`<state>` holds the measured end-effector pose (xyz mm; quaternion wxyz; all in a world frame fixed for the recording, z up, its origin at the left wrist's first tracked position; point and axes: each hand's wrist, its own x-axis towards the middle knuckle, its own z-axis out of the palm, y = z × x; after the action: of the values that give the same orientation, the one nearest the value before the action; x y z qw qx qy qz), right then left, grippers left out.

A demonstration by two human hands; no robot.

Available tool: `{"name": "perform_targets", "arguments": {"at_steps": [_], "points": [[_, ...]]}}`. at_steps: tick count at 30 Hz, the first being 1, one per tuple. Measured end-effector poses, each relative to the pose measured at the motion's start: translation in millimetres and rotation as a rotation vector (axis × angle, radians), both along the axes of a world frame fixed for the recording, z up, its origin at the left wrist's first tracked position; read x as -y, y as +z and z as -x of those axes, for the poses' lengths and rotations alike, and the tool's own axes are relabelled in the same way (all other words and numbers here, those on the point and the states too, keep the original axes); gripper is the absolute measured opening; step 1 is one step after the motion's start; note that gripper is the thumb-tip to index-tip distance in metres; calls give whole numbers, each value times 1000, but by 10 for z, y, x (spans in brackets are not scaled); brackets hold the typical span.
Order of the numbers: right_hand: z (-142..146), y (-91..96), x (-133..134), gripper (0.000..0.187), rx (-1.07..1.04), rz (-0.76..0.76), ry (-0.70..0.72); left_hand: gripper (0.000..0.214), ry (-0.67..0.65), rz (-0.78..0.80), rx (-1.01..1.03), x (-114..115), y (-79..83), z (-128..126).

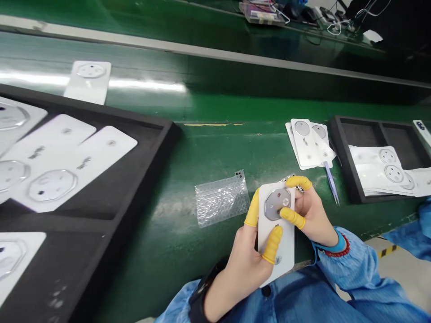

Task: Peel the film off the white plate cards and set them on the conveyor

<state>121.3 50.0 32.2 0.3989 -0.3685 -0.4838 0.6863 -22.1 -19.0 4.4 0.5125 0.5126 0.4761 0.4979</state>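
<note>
A white phone back cover [284, 251] with an octagonal grey camera plate [273, 206] is held upright in front of my body. My left hand [247, 258] grips its left side, with the thumb lying across the front. At the top right, my right hand [311, 213] closes on the same cover, its thumb tip over the camera plate and a finger on the upper edge. Yellow cots cover the working fingertips. Whether a small part sits under the right thumb is hidden. Just left of the cover lies a bubble-wrap sheet [220, 199], small black round pieces at its top corner.
A black tray [134, 188] of similar covers fills the left side. Another divided black tray [358, 128] with covers stands right. Near it are a small stack of covers [305, 148] and purple tweezers [332, 184]. One cover [89, 85] lies at the back left.
</note>
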Motion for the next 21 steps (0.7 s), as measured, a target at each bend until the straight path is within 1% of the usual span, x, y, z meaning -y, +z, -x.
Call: {"name": "perform_targets", "arguments": {"at_steps": [2,4,9,11,14,17,21], "points": [[1,13,0,46,-2,15,13,73,-15,-14,16,14,-17,0],[-2,24,3,46,-5,22,17,73,-19,-17,-10,20,-12,4],[-4,48,16,48,13,31,-5,73,6,-59,-190,7,48,20],[1,55,23,47,24,18,-2,73,-3,-88,-216,6,54,19],[8,61,35,44,50,-6,-28,77,-15,-89,-178,20,40,13],[-7,65,33,43,69,-15,-47,77,-37,-39,-105,35,41,16],[-52,83,1,42,19,22,72,76,-49,16,17,37,102,34]]}}
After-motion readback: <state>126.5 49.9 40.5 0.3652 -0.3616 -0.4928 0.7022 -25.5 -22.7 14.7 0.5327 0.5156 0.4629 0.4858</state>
